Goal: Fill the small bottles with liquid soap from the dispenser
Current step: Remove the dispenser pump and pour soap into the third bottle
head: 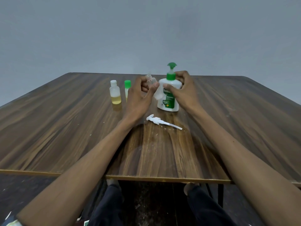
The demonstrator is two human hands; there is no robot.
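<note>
A white soap dispenser (168,101) with a green pump stands upright in the middle of the wooden table (65,124). My right hand (184,90) grips its upper body just below the pump collar. My left hand (138,98) holds a small clear uncapped bottle (151,80) tilted, right beside the dispenser. To the left stand a small bottle (115,94) part full of yellow liquid and a small green-capped bottle (127,88), half hidden by my left hand.
A loose white pump head with its tube (161,121) lies on the table in front of the dispenser. A grey wall rises behind the table. My knees show below the table's near edge.
</note>
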